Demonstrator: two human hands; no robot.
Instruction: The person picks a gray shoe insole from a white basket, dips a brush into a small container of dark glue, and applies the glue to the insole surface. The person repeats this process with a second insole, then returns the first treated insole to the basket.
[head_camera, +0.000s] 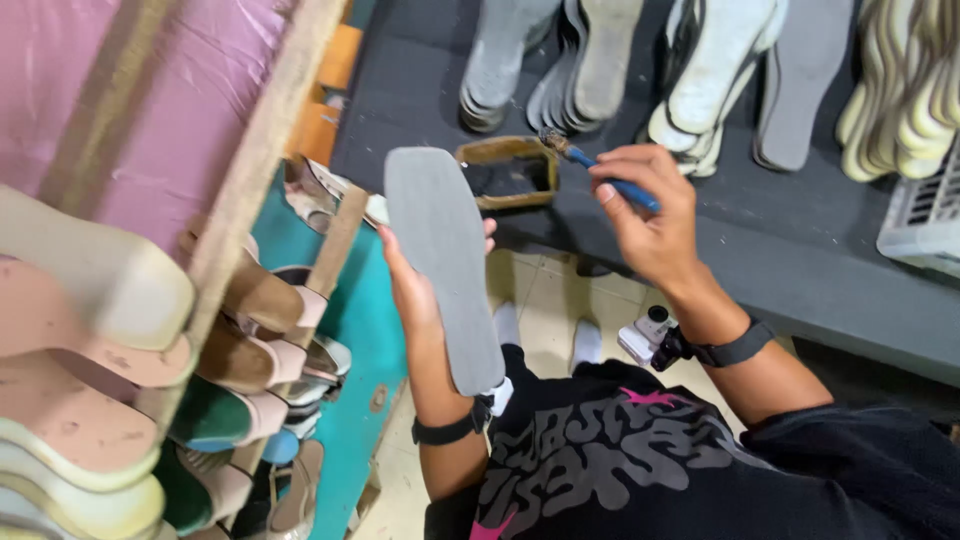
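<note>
Insole (443, 265) is the landmark: a flat grey blank, long and narrow, squared at the far end, rounded at the near one, surface matte and even. We see it propped on the left hand (415, 290), which lies under it, fingertips curling round its right edge; the fingers clasp the insole. Right of the insole, the right hand (650, 225) pinches a blue-handled brush (598, 165) between thumb and fingers, bristles dark and clotted. Just beyond the insole's far end sits a small rectangular tin (507, 172) with dark contents on the black workbench (800, 250); the brush tip hovers at the tin's right corner. Beyond the tin, rows of grey and pale soles (700, 70) lean together. Left of the insole, a wooden rack (250, 180) carries finished sandals (260, 300). Both wrists wear black straps
</note>
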